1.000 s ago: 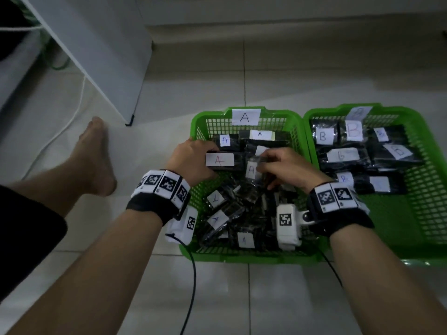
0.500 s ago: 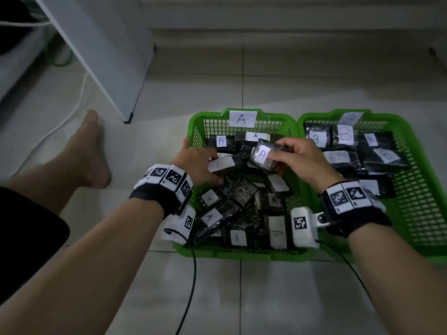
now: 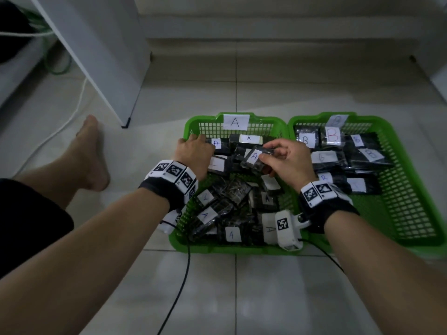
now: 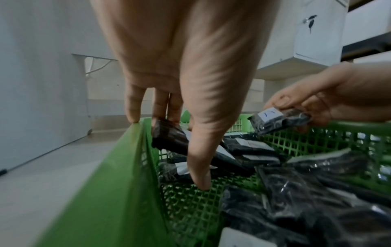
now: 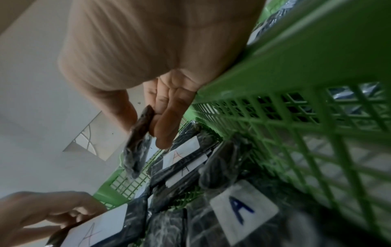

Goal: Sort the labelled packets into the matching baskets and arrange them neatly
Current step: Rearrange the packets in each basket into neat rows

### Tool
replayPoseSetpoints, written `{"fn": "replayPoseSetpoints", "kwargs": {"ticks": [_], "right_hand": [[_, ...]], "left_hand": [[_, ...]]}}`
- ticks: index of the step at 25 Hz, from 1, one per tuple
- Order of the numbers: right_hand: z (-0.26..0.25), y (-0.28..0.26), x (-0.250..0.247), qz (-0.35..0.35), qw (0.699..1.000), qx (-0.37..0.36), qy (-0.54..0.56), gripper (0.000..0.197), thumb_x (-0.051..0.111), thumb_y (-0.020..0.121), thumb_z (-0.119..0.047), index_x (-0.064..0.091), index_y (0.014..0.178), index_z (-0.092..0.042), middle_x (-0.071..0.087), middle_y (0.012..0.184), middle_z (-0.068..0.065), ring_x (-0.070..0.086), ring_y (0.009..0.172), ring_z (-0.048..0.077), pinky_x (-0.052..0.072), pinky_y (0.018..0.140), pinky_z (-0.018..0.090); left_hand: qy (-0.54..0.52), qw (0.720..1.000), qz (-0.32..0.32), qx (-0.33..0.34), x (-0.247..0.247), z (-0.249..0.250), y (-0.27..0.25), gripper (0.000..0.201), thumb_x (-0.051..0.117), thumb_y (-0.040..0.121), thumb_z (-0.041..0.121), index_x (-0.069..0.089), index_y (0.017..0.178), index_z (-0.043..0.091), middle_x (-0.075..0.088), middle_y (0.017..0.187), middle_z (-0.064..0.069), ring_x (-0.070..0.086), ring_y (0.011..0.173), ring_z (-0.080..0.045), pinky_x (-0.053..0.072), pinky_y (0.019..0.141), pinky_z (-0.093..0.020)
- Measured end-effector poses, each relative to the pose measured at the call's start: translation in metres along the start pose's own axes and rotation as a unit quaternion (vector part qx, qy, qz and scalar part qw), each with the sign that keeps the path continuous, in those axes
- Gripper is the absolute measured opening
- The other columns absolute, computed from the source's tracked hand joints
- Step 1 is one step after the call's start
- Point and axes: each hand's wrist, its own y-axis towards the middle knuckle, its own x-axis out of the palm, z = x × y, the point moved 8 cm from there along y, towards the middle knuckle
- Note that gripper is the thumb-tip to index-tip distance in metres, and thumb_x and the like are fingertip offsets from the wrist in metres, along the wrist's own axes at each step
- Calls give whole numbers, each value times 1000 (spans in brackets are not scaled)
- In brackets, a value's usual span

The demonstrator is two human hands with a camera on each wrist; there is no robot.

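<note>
Two green baskets stand side by side on the floor: basket A (image 3: 229, 249) on the left and basket B (image 3: 411, 240) on the right. My right hand (image 3: 283, 158) pinches a black packet labelled A (image 3: 254, 157) between thumb and fingers, lifted above the back half of basket A; the same packet (image 5: 137, 145) shows edge-on in the right wrist view. My left hand (image 3: 193, 153) is at basket A's far left corner and holds a packet with a red A label (image 3: 217, 163), little finger on the rim (image 4: 118, 167).
A loose heap of A packets (image 3: 232, 213) fills the near half of basket A. B packets (image 3: 338, 155) lie in rows at the back of basket B. A bare foot (image 3: 89, 153), a white panel (image 3: 96, 56) and a black cord (image 3: 179, 286) are nearby.
My right hand has lifted the A packet out of the heap and carried it toward the back of basket A. My left hand has slid with its packet toward the far left corner.
</note>
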Motion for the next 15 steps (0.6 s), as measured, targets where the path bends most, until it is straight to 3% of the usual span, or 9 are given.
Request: {"fn": "replayPoseSetpoints", "kwargs": {"ticks": [5, 6, 8, 10, 12, 15], "right_hand": [[0, 0, -2, 12, 1000, 8, 12, 17, 80, 83, -6, 72, 98, -10, 75, 81, 8, 74, 61, 18, 55, 44, 24], [1, 0, -3, 13, 1000, 5, 7, 17, 80, 83, -7, 73, 98, -9, 75, 81, 8, 74, 62, 19, 56, 45, 25], [1, 1, -4, 19, 1000, -1, 5, 17, 81, 83, -8, 73, 98, -8, 76, 81, 8, 74, 61, 20, 57, 45, 28], [1, 0, -3, 17, 1000, -5, 6, 17, 80, 84, -7, 73, 99, -6, 75, 81, 8, 73, 60, 18, 57, 45, 27], [1, 0, -2, 17, 1000, -1, 13, 16, 79, 84, -5, 72, 99, -7, 75, 81, 8, 73, 60, 17, 55, 44, 24], [2, 0, -2, 12, 1000, 7, 19, 15, 79, 85, -5, 72, 98, -9, 75, 82, 7, 74, 62, 19, 55, 43, 24]], "left_hand": [[42, 999, -8, 16, -3, 9, -7, 53, 76, 78, 23, 55, 126, 16, 53, 126, -7, 48, 121, -27, 40, 105, -43], [4, 1000, 5, 16, -4, 12, -8, 43, 74, 78, 21, 58, 117, 13, 56, 120, -7, 52, 114, -26, 47, 100, -40], [-94, 995, -25, -17, -2, 17, -12, 13, 67, 84, 20, 58, 85, 12, 63, 93, -5, 63, 90, -24, 55, 75, -31], [-130, 988, -74, -33, 6, 27, -12, 26, 60, 85, 20, 47, 64, 13, 58, 76, -5, 61, 74, -24, 48, 61, -28], [-144, 983, -111, -24, 13, 39, -17, 25, 55, 86, 18, 47, 63, 11, 58, 81, -9, 57, 74, -26, 45, 61, -30], [-138, 977, -164, 10, 30, 61, -31, 21, 50, 91, 20, 63, 91, 3, 65, 104, -17, 63, 92, -31, 49, 69, -33]]}}
